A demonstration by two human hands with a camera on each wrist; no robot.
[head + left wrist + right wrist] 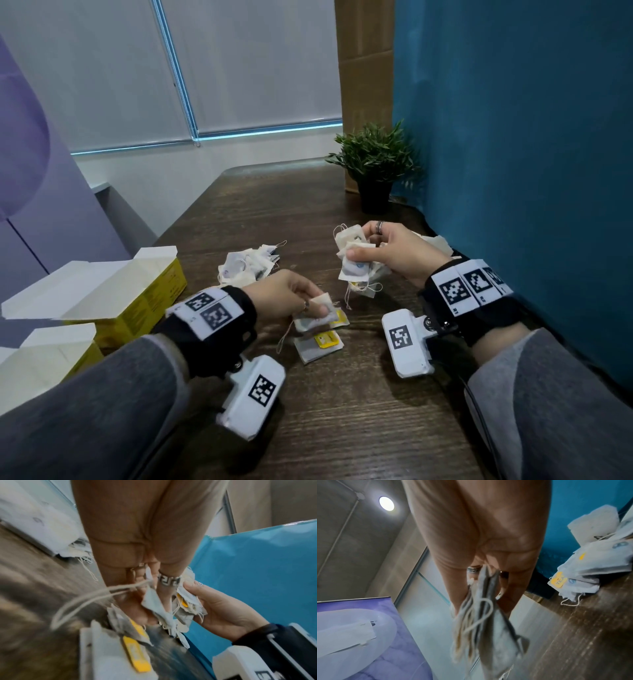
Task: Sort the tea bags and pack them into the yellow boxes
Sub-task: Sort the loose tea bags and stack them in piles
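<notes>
My left hand (313,306) (150,595) pinches one white tea bag (324,301) (154,605) just above the dark wooden table, its string trailing. Under it lie a few tea bags with yellow tags (320,342) (133,641). My right hand (363,248) (488,586) is raised to the right and grips a bunch of several tea bags (354,265) (489,626) with strings hanging. Two open yellow boxes (154,291) (51,363) stand at the left, flaps up; their insides are hidden.
A loose pile of tea bags (250,265) lies mid-table behind my left hand. Another pile (440,243) (597,561) sits by the blue wall on the right. A potted plant (375,168) stands at the back right. A purple panel borders the left.
</notes>
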